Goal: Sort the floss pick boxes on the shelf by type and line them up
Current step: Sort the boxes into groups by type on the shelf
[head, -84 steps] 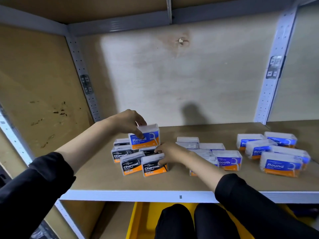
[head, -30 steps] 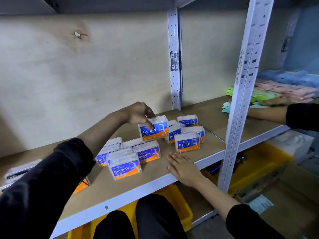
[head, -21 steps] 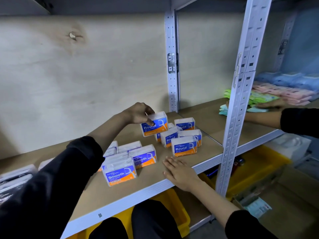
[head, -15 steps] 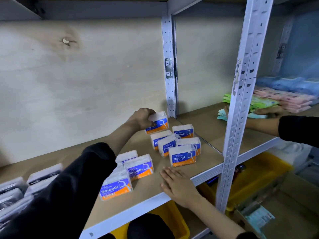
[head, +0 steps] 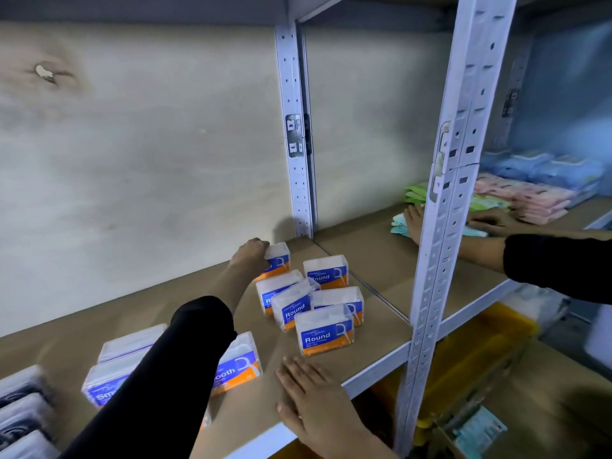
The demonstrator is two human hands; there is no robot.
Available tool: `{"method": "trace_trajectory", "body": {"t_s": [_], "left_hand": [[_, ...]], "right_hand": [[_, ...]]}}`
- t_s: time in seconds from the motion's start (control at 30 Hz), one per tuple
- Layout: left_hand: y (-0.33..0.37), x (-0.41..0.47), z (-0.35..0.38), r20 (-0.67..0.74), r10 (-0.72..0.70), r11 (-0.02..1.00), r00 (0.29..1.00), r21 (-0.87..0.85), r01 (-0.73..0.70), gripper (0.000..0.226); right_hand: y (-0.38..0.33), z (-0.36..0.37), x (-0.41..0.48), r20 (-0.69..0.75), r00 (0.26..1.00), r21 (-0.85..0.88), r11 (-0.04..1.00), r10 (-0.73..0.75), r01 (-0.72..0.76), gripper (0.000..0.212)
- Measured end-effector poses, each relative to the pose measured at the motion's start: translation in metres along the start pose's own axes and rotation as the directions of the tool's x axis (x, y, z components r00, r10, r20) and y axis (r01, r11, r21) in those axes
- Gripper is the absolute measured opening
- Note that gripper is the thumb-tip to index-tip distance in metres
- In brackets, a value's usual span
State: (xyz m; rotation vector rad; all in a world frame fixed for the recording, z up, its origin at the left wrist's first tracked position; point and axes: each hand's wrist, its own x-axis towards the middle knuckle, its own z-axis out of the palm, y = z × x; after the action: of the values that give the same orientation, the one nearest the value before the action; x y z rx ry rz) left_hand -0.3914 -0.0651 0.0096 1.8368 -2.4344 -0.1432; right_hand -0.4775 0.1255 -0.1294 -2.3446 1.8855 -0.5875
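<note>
My left hand (head: 250,256) grips a blue and orange Round floss pick box (head: 277,260) that stands on the shelf board (head: 374,329) near the back right corner. Several more Round boxes (head: 323,331) cluster just in front of it. Smooth boxes (head: 236,366) sit to the left, partly hidden by my left sleeve. Dark Charcoal boxes (head: 20,415) show blurred at the far left edge. My right hand (head: 309,397) rests flat, fingers straight, on the shelf's front edge and holds nothing.
A white perforated upright (head: 440,226) stands at the shelf's front right, another post (head: 296,144) at the back. Another person's hands (head: 490,221) handle pastel packets (head: 530,197) on the adjoining shelf. A yellow bin (head: 470,369) sits below.
My left hand carried the Round box from the Charcoal group rightward and set it down at the back of the Round cluster. My right hand left the boxes and lies flat on the front edge.
</note>
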Motion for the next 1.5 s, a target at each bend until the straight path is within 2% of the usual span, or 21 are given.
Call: {"method": "trace_trajectory", "body": {"t_s": [0.07,0.17,0.3,0.33,0.43,0.47,0.6,1.1,1.37,1.5], "left_hand": [[0.001,0.004,0.005,0.026,0.005,1.000,1.000,0.013,-0.005,0.047],[0.004,0.010,0.015,0.058,0.018,1.000,0.998,0.020,-0.020,0.047],[0.007,0.012,0.025,0.083,0.024,1.000,0.996,0.016,-0.025,0.046],[0.006,0.013,0.026,0.083,0.022,1.000,0.996,0.010,-0.022,0.047],[0.005,0.013,0.026,0.094,0.016,1.000,0.995,-0.001,-0.016,0.048],[0.004,0.013,0.026,0.098,0.013,1.000,0.995,-0.006,-0.012,0.048],[0.005,0.012,0.023,0.112,0.004,0.999,0.994,-0.042,0.001,0.050],[-0.005,0.009,0.020,0.082,-0.015,0.995,0.997,-0.092,0.023,0.045],[-0.005,0.005,0.021,0.066,-0.004,0.994,0.998,-0.106,0.011,0.041],[-0.005,0.001,0.020,0.030,0.009,0.994,1.000,-0.109,-0.006,0.039]], "right_hand": [[-0.002,-0.004,-0.001,0.049,0.998,0.044,0.999,-0.034,0.032,0.051],[-0.003,-0.004,-0.002,0.116,0.992,0.038,0.999,-0.039,0.035,0.049],[-0.003,-0.003,-0.002,0.080,0.996,-0.011,0.999,-0.044,0.045,0.047],[-0.002,-0.001,-0.002,0.060,0.997,-0.021,0.998,-0.052,0.054,0.048],[-0.002,0.001,-0.002,-0.045,0.998,-0.066,0.997,-0.032,0.029,0.075],[-0.001,0.002,-0.002,-0.087,0.996,-0.065,0.998,-0.032,0.027,0.077],[0.000,0.001,-0.002,-0.103,0.994,-0.063,0.998,-0.037,0.031,0.077],[-0.002,-0.004,-0.005,-0.003,1.000,-0.042,0.999,-0.012,0.012,0.074],[-0.003,-0.009,-0.005,0.075,0.997,-0.067,0.998,0.004,0.002,0.073],[-0.002,-0.010,-0.006,0.110,0.993,-0.111,0.993,-0.030,0.043,0.073]]}}
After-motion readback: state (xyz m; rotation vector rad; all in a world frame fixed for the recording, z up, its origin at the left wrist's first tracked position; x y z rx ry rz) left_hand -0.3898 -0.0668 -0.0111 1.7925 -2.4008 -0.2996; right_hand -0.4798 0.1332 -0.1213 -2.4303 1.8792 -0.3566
